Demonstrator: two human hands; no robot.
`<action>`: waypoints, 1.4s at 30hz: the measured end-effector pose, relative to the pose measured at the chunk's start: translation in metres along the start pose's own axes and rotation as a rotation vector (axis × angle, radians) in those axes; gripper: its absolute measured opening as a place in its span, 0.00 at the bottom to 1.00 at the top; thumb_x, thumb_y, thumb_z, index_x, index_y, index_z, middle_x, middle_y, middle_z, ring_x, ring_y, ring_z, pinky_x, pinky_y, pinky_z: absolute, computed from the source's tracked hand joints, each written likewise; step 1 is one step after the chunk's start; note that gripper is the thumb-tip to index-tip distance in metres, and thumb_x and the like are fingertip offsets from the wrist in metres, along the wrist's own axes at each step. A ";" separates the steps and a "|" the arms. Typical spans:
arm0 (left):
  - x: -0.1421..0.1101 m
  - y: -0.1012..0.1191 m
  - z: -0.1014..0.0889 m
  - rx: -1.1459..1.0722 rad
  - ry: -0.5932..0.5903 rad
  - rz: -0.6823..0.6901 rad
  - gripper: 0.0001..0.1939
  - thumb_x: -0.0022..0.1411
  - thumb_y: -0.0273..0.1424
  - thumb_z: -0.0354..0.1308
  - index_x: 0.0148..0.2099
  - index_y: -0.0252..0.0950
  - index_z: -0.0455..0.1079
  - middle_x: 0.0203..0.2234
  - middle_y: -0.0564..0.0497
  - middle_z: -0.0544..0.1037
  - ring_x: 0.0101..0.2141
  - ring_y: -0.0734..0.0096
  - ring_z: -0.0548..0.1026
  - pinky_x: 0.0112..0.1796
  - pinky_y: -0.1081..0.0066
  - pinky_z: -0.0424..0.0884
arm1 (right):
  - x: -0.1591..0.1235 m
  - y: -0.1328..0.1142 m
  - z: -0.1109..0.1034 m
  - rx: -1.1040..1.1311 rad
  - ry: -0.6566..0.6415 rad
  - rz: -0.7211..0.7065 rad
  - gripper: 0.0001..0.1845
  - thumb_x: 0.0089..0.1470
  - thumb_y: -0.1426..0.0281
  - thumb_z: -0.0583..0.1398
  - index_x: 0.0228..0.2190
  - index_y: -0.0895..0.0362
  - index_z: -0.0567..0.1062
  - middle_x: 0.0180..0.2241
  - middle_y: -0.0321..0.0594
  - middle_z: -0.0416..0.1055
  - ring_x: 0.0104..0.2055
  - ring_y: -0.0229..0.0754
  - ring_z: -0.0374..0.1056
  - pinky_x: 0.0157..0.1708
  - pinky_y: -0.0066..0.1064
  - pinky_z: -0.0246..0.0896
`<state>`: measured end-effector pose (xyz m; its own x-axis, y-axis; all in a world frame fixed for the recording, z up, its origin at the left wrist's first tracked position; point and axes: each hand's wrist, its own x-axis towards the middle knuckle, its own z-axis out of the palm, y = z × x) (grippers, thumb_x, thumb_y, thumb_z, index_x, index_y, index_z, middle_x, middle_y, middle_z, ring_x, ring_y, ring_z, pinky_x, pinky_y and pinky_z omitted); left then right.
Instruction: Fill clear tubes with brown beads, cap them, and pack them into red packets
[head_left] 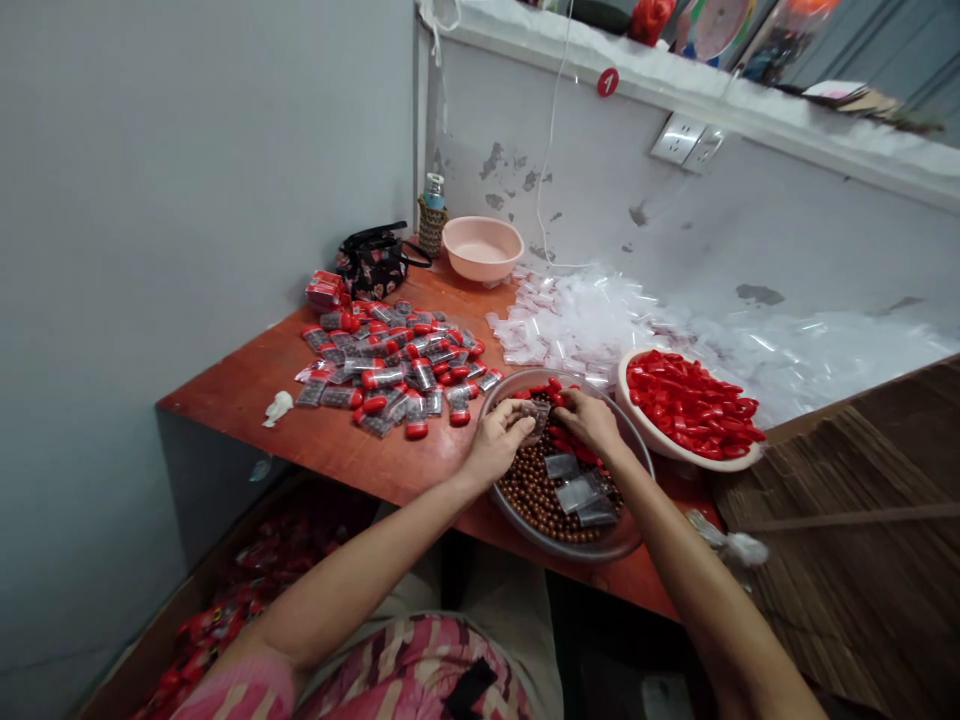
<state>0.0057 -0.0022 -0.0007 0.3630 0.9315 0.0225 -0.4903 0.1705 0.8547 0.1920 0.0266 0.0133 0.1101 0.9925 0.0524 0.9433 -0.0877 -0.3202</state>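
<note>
Over a grey metal bowl [491, 500] on the table, both my hands work close together. My left hand [497, 437] is closed on a small clear plastic container [538, 415] with dark contents. Fingers bent, my right hand [591, 420] reaches to a red cap [555, 388] just beyond the container; its fingertips appear pinched there, partly hidden. Brown round beads [529, 490] fill the bowl. On the beads lie more red caps [566, 440] and a few flat clear containers [579, 492].
A cream bowl [637, 430] of red caps stands right, before a heap of clear plastic containers [592, 310]. Filled, red-capped containers [390, 365] are piled left. Behind are a pink basin [482, 250], black bag [373, 262] and bottle [433, 190]. Cardboard [855, 530] lies right.
</note>
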 end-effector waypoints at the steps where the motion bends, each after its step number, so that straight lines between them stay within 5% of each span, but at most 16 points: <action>1: 0.000 0.000 0.000 -0.005 -0.011 -0.014 0.16 0.49 0.35 0.60 0.39 0.33 0.65 0.37 0.49 0.73 0.37 0.70 0.72 0.37 0.68 0.72 | -0.004 0.003 -0.004 0.092 0.017 0.007 0.18 0.48 0.63 0.56 0.43 0.53 0.69 0.31 0.39 0.73 0.34 0.43 0.69 0.34 0.34 0.61; 3: 0.000 0.000 0.000 -0.012 -0.040 -0.055 0.15 0.49 0.35 0.60 0.39 0.33 0.66 0.37 0.48 0.73 0.38 0.70 0.72 0.37 0.68 0.71 | -0.013 0.008 -0.010 0.438 0.040 0.055 0.21 0.46 0.61 0.58 0.44 0.53 0.66 0.30 0.35 0.71 0.30 0.40 0.69 0.30 0.32 0.63; 6: 0.000 0.003 0.000 -0.006 -0.081 -0.107 0.16 0.48 0.37 0.61 0.39 0.34 0.66 0.39 0.47 0.73 0.37 0.69 0.72 0.35 0.68 0.71 | -0.030 0.008 -0.013 1.056 0.035 0.196 0.18 0.37 0.63 0.65 0.30 0.55 0.66 0.25 0.31 0.68 0.25 0.37 0.67 0.26 0.31 0.65; 11: 0.001 0.006 -0.001 0.000 -0.111 -0.132 0.18 0.48 0.38 0.61 0.39 0.34 0.66 0.38 0.48 0.74 0.36 0.70 0.72 0.35 0.68 0.71 | -0.056 -0.013 -0.004 1.353 0.063 0.219 0.18 0.34 0.67 0.67 0.20 0.55 0.62 0.26 0.33 0.67 0.26 0.36 0.67 0.30 0.33 0.67; 15: 0.000 0.004 -0.003 0.043 -0.116 -0.067 0.15 0.51 0.37 0.59 0.40 0.34 0.65 0.41 0.46 0.73 0.39 0.68 0.72 0.39 0.66 0.71 | -0.073 -0.027 0.000 1.238 0.035 0.119 0.16 0.35 0.66 0.66 0.21 0.55 0.62 0.29 0.34 0.69 0.27 0.36 0.66 0.30 0.31 0.66; 18: 0.000 0.000 -0.005 0.213 -0.134 0.020 0.13 0.53 0.36 0.56 0.39 0.33 0.66 0.41 0.46 0.73 0.42 0.65 0.71 0.41 0.64 0.70 | -0.079 -0.030 -0.002 1.075 -0.064 0.037 0.13 0.42 0.64 0.62 0.31 0.53 0.66 0.29 0.33 0.69 0.29 0.37 0.67 0.31 0.31 0.65; 25: 0.001 -0.002 -0.010 0.303 -0.217 0.051 0.16 0.53 0.37 0.56 0.42 0.34 0.65 0.39 0.47 0.74 0.39 0.66 0.73 0.42 0.64 0.69 | -0.082 -0.023 -0.011 0.416 -0.081 -0.206 0.11 0.47 0.69 0.59 0.36 0.52 0.72 0.29 0.34 0.72 0.33 0.39 0.67 0.37 0.31 0.59; 33: -0.012 0.008 0.001 0.655 -0.233 0.251 0.11 0.57 0.32 0.52 0.41 0.38 0.70 0.36 0.52 0.76 0.38 0.68 0.73 0.43 0.69 0.66 | -0.097 -0.008 -0.035 0.547 0.171 -0.243 0.16 0.49 0.65 0.59 0.42 0.51 0.71 0.39 0.39 0.71 0.40 0.43 0.66 0.42 0.35 0.60; 42: -0.018 0.007 0.000 0.732 -0.339 0.328 0.11 0.58 0.27 0.51 0.42 0.37 0.71 0.37 0.52 0.77 0.38 0.71 0.73 0.42 0.75 0.65 | -0.098 -0.016 -0.035 0.256 0.082 -0.467 0.12 0.50 0.69 0.59 0.39 0.54 0.69 0.33 0.38 0.71 0.34 0.40 0.67 0.37 0.31 0.61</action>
<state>-0.0046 -0.0179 0.0052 0.5659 0.7320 0.3794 -0.0211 -0.4472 0.8942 0.1770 -0.0727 0.0463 -0.2692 0.9101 0.3150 0.7924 0.3952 -0.4647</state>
